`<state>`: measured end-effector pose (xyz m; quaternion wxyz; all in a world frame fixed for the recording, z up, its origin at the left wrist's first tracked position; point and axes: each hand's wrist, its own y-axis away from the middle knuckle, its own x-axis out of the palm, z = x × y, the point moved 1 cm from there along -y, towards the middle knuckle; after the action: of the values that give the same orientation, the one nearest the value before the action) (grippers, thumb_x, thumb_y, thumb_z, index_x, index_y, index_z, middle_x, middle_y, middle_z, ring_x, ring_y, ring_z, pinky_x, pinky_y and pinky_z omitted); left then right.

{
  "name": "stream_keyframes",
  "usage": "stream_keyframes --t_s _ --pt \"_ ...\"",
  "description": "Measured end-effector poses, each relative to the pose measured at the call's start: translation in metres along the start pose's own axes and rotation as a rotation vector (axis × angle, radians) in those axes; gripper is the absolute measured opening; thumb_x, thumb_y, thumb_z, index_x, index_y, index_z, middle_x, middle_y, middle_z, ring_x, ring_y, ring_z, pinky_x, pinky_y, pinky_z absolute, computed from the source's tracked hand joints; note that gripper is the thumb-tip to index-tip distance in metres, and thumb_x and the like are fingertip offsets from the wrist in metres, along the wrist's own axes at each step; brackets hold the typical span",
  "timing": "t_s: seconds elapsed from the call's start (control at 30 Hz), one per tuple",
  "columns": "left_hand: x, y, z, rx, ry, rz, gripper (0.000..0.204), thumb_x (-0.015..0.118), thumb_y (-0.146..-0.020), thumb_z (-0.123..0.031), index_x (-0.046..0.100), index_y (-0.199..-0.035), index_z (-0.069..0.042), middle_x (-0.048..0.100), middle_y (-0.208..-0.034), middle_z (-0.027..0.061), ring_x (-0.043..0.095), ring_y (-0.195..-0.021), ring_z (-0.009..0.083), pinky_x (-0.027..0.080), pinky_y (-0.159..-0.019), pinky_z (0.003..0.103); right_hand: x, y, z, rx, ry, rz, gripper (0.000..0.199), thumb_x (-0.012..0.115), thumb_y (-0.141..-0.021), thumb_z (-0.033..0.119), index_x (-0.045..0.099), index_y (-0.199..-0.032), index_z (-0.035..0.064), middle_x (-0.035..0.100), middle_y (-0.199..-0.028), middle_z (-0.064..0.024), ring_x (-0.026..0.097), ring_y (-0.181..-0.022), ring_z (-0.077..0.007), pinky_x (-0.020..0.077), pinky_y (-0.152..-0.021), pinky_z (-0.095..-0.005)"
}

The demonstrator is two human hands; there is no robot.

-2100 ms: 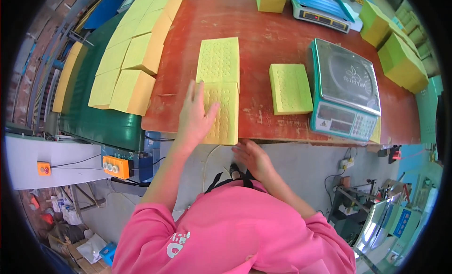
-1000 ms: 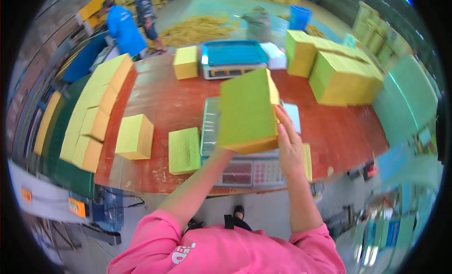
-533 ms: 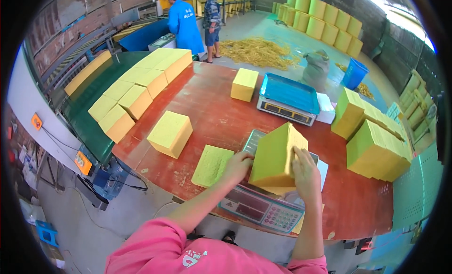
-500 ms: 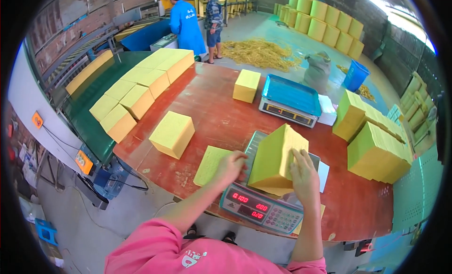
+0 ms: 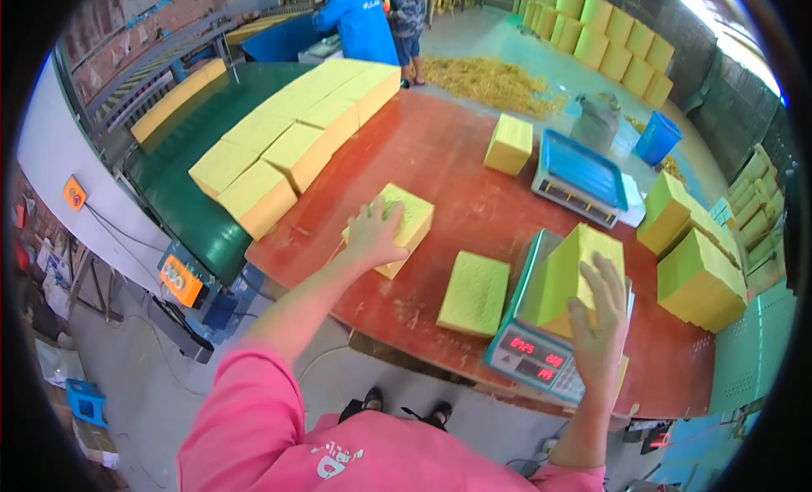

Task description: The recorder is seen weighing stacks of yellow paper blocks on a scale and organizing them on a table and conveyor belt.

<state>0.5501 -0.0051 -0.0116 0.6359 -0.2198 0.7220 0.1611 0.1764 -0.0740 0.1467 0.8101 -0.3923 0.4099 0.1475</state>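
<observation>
My left hand (image 5: 376, 234), fingers spread, lies on top of a stack of yellow paper (image 5: 416, 221) on the red table. At the right, another tall stack of yellow paper (image 5: 562, 276) stands on a digital scale (image 5: 533, 357) with lit red digits. My right hand (image 5: 602, 323) is at the near right side of that stack, its fingers stretched out; whether they touch it I cannot tell. Between the two lies a low, flat pile of yellow paper (image 5: 474, 293).
Several yellow paper blocks (image 5: 313, 120) line a green conveyor belt (image 5: 169, 175) at the left. A second scale with a blue tray (image 5: 584, 172) and a single block (image 5: 509, 145) stand farther back. More stacks (image 5: 698, 276) sit at the right edge. Two people work beyond the table.
My left hand has moved left from beside the scale onto the separate paper stack. My right hand's fingers have lifted from the stack's top edge. The view has shifted left.
</observation>
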Motion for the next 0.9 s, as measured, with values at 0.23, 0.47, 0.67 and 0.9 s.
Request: stream_keyframes --t_s 0.23,0.47,0.67,0.9 --pt "-0.055 0.097 0.046 0.793 -0.115 0.213 0.089 0.078 -0.070 -0.042 0.038 -0.147 -0.023 0.024 -0.155 0.0217 0.023 -0.143 0.0434 0.022 -0.111 0.067 0.132 0.009 0.104 -0.195 -0.436 0.295 0.057 0.071 -0.080 0.014 0.052 -0.134 0.0047 0.049 -0.139 -0.0224 0.045 -0.131 -0.0405 0.0380 -0.108 -0.0467" --pt "-0.058 0.186 0.093 0.414 0.130 -0.218 0.090 0.081 -0.072 -0.027 0.036 -0.149 -0.013 0.029 -0.154 0.0202 0.026 -0.143 0.0403 0.022 -0.111 0.064 0.272 0.002 0.095 -0.042 -0.502 0.585 0.052 0.064 -0.088 0.032 0.056 -0.130 0.0026 0.064 -0.118 -0.0230 0.060 -0.114 -0.0376 0.0466 -0.097 -0.0436" --pt "0.078 0.260 0.101 -0.576 1.753 -0.014 0.085 0.062 -0.090 -0.052 0.025 -0.151 -0.005 0.038 -0.149 0.0185 0.042 -0.134 0.0334 0.036 -0.107 0.045 0.250 0.031 0.122 0.090 -0.474 0.672 0.048 0.060 -0.090 0.040 0.061 -0.122 0.0046 0.069 -0.103 -0.0213 0.064 -0.102 -0.0377 0.0496 -0.089 -0.0443" --pt "0.060 0.249 0.083 -0.482 2.004 0.072 0.068 0.043 -0.097 -0.060 0.031 -0.149 -0.017 0.054 -0.134 0.0116 0.054 -0.118 0.0246 0.046 -0.093 0.043 0.239 0.084 0.148 0.223 -0.525 0.527 0.042 0.061 -0.091 0.035 0.061 -0.118 0.0036 0.067 -0.104 -0.0213 0.064 -0.099 -0.0377 0.0500 -0.085 -0.0448"
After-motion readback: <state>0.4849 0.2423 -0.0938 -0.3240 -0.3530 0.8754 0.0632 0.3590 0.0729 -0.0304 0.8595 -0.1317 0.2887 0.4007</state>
